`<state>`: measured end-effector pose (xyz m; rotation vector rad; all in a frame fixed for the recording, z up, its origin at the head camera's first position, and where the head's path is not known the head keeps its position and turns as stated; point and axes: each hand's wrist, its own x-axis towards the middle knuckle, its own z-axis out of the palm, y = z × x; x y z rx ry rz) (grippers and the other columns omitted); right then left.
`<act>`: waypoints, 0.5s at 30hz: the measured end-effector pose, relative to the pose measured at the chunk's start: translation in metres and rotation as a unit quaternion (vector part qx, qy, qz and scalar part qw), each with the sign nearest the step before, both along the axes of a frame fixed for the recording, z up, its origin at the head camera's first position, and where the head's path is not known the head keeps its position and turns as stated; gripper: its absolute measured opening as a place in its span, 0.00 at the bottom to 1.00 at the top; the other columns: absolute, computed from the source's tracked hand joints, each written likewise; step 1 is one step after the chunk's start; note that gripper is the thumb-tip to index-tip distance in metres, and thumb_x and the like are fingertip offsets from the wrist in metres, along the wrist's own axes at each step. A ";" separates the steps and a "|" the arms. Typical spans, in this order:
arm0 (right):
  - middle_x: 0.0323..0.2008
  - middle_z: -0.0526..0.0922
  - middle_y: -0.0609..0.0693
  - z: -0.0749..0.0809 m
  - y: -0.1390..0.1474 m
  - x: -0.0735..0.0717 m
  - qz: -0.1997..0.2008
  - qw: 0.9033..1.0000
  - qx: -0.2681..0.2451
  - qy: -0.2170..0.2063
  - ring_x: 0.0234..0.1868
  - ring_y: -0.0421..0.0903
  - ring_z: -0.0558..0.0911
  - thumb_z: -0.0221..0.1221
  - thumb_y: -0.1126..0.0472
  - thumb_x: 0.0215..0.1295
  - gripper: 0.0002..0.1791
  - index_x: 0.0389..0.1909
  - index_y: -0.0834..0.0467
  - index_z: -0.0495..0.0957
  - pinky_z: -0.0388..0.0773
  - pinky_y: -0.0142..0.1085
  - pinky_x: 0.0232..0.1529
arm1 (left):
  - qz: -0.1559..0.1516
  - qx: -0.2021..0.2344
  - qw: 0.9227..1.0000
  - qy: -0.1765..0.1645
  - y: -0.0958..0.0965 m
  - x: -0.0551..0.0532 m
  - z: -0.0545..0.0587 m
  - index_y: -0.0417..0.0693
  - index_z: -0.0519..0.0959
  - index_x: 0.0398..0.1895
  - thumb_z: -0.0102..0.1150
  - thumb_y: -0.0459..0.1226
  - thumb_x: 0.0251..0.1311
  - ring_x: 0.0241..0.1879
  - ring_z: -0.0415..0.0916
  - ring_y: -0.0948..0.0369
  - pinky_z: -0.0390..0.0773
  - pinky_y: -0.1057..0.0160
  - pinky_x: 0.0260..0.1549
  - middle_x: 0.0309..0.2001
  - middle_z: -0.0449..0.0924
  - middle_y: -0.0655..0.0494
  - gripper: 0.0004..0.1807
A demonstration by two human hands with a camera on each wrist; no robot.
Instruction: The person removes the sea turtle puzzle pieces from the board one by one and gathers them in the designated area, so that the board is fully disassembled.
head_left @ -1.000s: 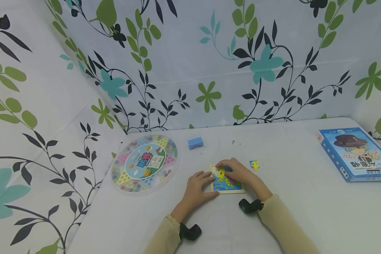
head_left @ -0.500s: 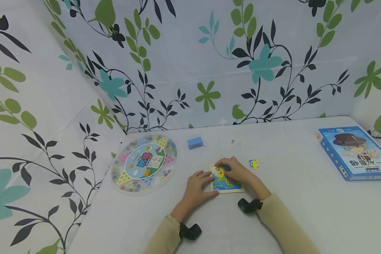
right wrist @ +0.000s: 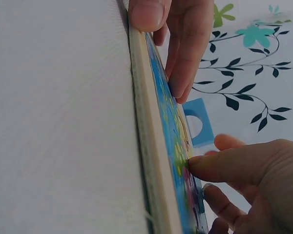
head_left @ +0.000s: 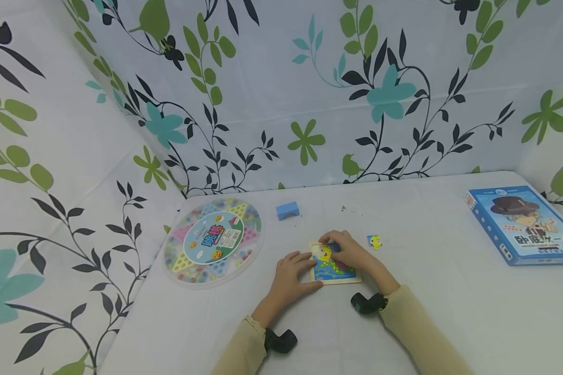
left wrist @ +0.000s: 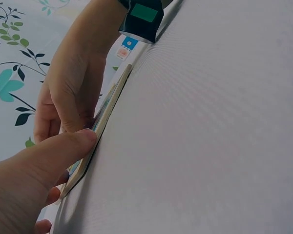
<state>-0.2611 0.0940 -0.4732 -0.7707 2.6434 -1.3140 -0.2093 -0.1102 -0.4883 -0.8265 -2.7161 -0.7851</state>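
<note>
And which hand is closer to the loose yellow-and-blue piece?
The right hand; the loose piece lies beside it, while the left hand is at the left edge of the puzzle board.

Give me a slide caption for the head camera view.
Left hand and right hand on a framed picture puzzle, one loose piece lying off to the right.

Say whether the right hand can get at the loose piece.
Probably yes: the loose piece lies beside the right hand with nothing visible between them, though that hand would first have to leave the puzzle.
</note>
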 end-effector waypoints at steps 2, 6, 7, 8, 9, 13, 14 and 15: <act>0.46 0.73 0.54 0.000 0.001 0.000 -0.009 1.000 0.004 0.005 0.46 0.52 0.69 0.60 0.74 0.50 0.22 0.49 0.63 0.71 0.64 0.47 0.49 | -0.001 -0.001 1.000 0.001 0.000 0.000 0.000 0.50 0.79 0.47 0.65 0.52 0.44 0.56 0.61 0.51 0.61 0.48 0.46 0.54 0.72 0.53 0.27; 0.44 0.74 0.55 0.000 0.003 0.000 -0.032 0.999 0.012 -0.004 0.45 0.52 0.71 0.61 0.71 0.50 0.23 0.49 0.66 0.70 0.66 0.45 0.48 | -0.002 0.000 1.000 0.001 0.000 0.001 0.000 0.50 0.79 0.47 0.65 0.52 0.43 0.56 0.61 0.51 0.61 0.48 0.46 0.54 0.72 0.53 0.27; 0.44 0.74 0.55 0.001 0.003 0.000 -0.033 0.999 0.014 -0.004 0.45 0.53 0.72 0.61 0.71 0.50 0.22 0.49 0.66 0.70 0.66 0.45 0.48 | -0.003 0.001 1.000 0.001 0.000 0.001 0.000 0.50 0.79 0.47 0.65 0.52 0.43 0.56 0.61 0.51 0.61 0.48 0.46 0.53 0.72 0.53 0.27; 0.43 0.74 0.56 0.001 0.003 0.000 -0.033 0.999 0.016 -0.004 0.46 0.53 0.72 0.61 0.71 0.50 0.22 0.49 0.67 0.70 0.66 0.45 0.48 | -0.003 0.001 1.000 0.001 0.000 0.001 0.000 0.50 0.79 0.47 0.65 0.52 0.43 0.56 0.61 0.51 0.61 0.48 0.46 0.54 0.72 0.53 0.27; 0.43 0.74 0.56 0.002 0.003 0.000 -0.034 0.999 0.018 -0.007 0.46 0.53 0.72 0.61 0.71 0.50 0.22 0.49 0.67 0.70 0.66 0.45 0.49 | -0.003 0.003 1.000 0.000 0.000 0.001 0.000 0.49 0.79 0.47 0.65 0.52 0.44 0.56 0.61 0.51 0.61 0.48 0.46 0.53 0.72 0.53 0.27; 0.43 0.74 0.55 0.004 0.003 0.000 -0.038 0.999 0.034 -0.008 0.47 0.53 0.71 0.62 0.69 0.51 0.21 0.48 0.67 0.72 0.64 0.45 0.51 | -0.004 0.005 1.000 0.001 0.000 0.001 0.000 0.49 0.79 0.47 0.65 0.52 0.44 0.56 0.61 0.51 0.61 0.48 0.46 0.53 0.72 0.53 0.27; 0.42 0.74 0.55 0.004 0.003 0.000 -0.040 0.998 0.039 -0.009 0.47 0.53 0.71 0.62 0.69 0.51 0.21 0.48 0.67 0.72 0.64 0.45 0.51 | -0.004 0.004 1.000 0.001 0.000 0.001 0.000 0.49 0.79 0.47 0.65 0.52 0.44 0.56 0.61 0.51 0.61 0.47 0.46 0.53 0.72 0.53 0.27; 0.42 0.73 0.54 0.004 0.003 0.000 -0.041 0.998 0.045 -0.011 0.46 0.52 0.71 0.62 0.68 0.51 0.20 0.47 0.67 0.73 0.64 0.45 0.51 | -0.004 0.004 1.000 0.001 0.000 0.000 0.000 0.49 0.79 0.47 0.65 0.52 0.44 0.56 0.61 0.50 0.61 0.47 0.46 0.53 0.72 0.53 0.27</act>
